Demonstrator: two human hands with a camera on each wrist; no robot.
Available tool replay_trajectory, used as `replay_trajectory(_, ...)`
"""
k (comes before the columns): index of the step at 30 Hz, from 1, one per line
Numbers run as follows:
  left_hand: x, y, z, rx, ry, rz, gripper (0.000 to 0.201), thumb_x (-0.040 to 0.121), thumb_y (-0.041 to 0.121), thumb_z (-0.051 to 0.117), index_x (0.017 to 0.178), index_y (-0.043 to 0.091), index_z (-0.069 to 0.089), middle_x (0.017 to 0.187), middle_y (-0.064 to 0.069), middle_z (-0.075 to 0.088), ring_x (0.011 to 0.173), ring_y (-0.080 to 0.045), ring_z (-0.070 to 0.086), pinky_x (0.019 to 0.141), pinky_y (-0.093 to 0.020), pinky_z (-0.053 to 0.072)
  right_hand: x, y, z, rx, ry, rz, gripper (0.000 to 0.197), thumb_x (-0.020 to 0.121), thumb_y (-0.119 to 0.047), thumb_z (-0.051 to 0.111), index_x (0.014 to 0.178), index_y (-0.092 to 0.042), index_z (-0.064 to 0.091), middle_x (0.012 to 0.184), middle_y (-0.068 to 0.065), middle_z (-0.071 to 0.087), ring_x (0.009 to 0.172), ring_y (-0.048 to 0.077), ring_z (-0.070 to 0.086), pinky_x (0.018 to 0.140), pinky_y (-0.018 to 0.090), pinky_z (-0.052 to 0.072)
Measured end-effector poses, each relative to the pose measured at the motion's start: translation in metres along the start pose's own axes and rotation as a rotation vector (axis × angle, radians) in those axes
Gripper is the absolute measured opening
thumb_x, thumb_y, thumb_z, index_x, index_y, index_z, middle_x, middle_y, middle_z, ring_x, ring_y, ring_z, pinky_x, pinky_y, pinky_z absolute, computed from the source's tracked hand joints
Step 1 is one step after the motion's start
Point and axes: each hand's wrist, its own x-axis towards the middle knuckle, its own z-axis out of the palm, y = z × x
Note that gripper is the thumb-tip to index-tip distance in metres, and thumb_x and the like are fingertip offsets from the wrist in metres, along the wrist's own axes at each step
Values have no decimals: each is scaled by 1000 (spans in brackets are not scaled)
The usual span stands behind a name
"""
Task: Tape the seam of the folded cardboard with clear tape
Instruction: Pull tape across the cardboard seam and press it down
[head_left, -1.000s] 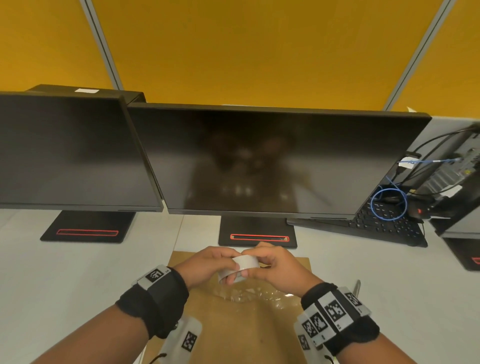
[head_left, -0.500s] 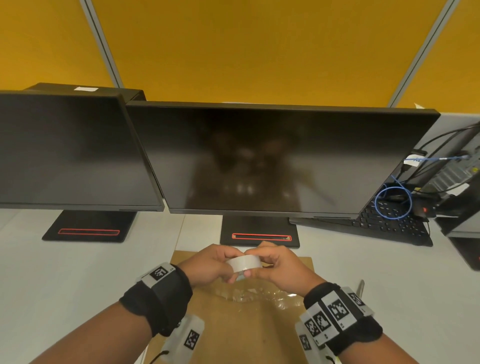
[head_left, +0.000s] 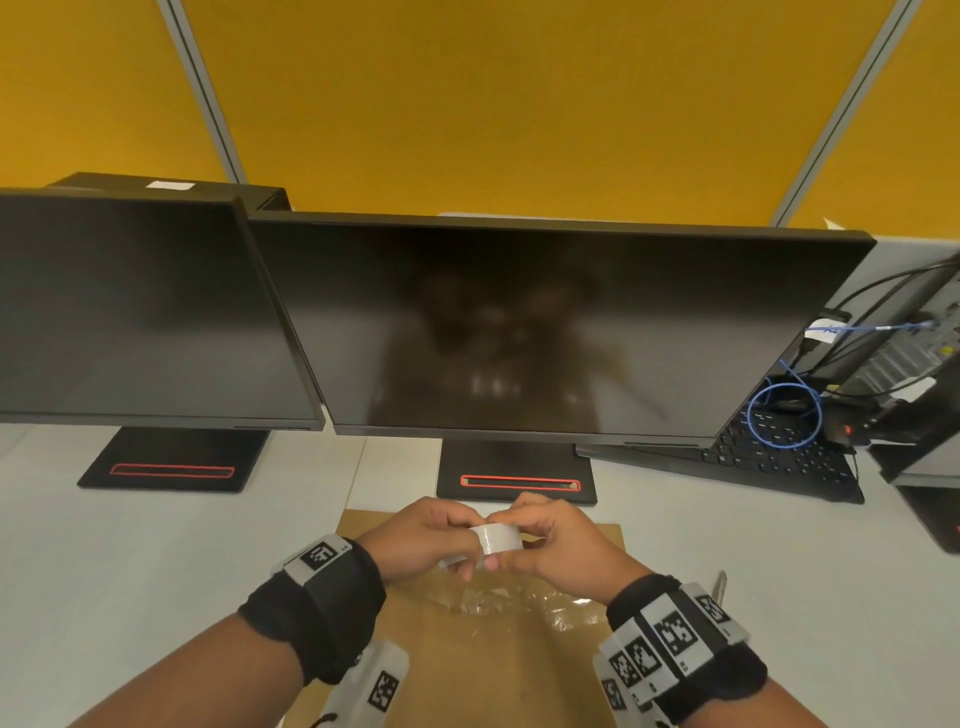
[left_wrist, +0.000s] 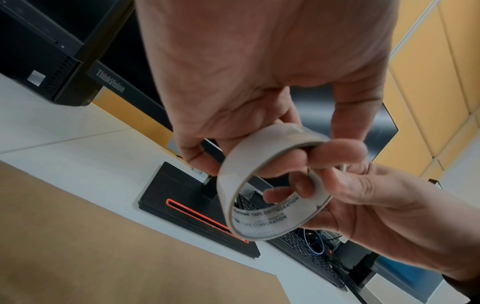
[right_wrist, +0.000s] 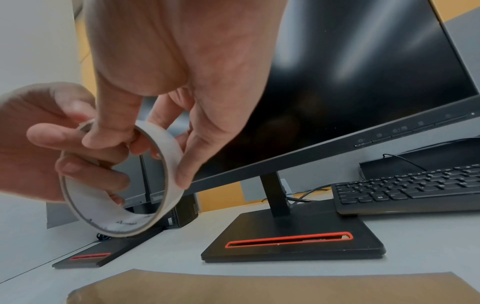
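A nearly used-up roll of clear tape (head_left: 496, 538) on a pale core is held in the air between both hands. My left hand (head_left: 457, 540) grips its left side, and in the left wrist view the left hand's fingers (left_wrist: 202, 162) and thumb curl over the tape roll (left_wrist: 228, 185). My right hand (head_left: 524, 540) pinches the right side, its thumb on the tape roll's rim (right_wrist: 171, 152) and fingers inside the ring. Below lies the flat brown cardboard (head_left: 493, 670), with crumpled clear tape (head_left: 498, 597) stuck across it. The seam is not clearly visible.
Two dark monitors (head_left: 545, 332) stand just behind the cardboard on black bases with red slots (head_left: 519, 480). A black keyboard (head_left: 779, 457), a blue cable loop (head_left: 784, 415) and a computer case sit at the right. A thin metal object (head_left: 719, 582) lies right of the cardboard.
Both hands keep hold of the roll and have turned it a little, so its outer band now faces up. They stay over the cardboard's far end.
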Motion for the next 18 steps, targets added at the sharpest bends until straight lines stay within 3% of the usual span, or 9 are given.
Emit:
replay_trajectory(2, -1, 1, 0, -16, -6, -4, 29, 60, 40, 59, 75, 19, 72, 53, 7, 59, 59, -5, 54, 69, -24, 43, 0, -2, 1, 2, -6, 5, 31, 73, -26, 81, 98, -41, 71, 88, -8, 53, 91, 14, 55, 83, 29, 53)
replay_trajectory(6, 0, 2, -2, 24, -8, -17, 27, 65, 21, 52, 80, 9, 72, 57, 5, 61, 64, -7, 55, 73, -25, 45, 0, -2, 1, 9, -5, 4, 31, 73, -24, 81, 99, -37, 73, 86, -9, 52, 93, 18, 55, 85, 33, 54)
replay_trajectory(9, -1, 3, -1, 21, -7, -23, 31, 64, 17, 51, 83, 4, 72, 57, 5, 62, 64, -8, 54, 71, -24, 45, 1, -1, 1, 14, -3, 1, 31, 72, -24, 82, 98, -37, 73, 87, -8, 51, 94, 20, 55, 85, 35, 54)
replay_trajectory(13, 0, 2, -1, 13, 6, -43, 24, 63, 13, 55, 79, 13, 73, 58, 7, 62, 63, -8, 54, 68, -23, 44, 1, -1, 0, 16, -3, -3, 31, 72, -22, 82, 97, -39, 72, 87, -8, 51, 93, 18, 55, 84, 34, 54)
replay_trajectory(16, 1, 2, 5, -2, 90, -38, 31, 63, -7, 62, 67, 22, 72, 68, 5, 61, 63, -8, 51, 55, -15, 41, 1, 1, 0, 17, 17, 15, 32, 74, -21, 81, 103, -30, 73, 89, -7, 53, 94, 15, 56, 86, 30, 53)
replay_trajectory(18, 2, -2, 6, 10, 101, -31, 36, 72, -11, 61, 76, 23, 72, 75, 3, 61, 68, -9, 51, 55, -14, 41, 0, 3, -1, 8, 32, 24, 33, 74, -22, 80, 105, -29, 73, 92, -6, 55, 96, 12, 56, 88, 31, 53)
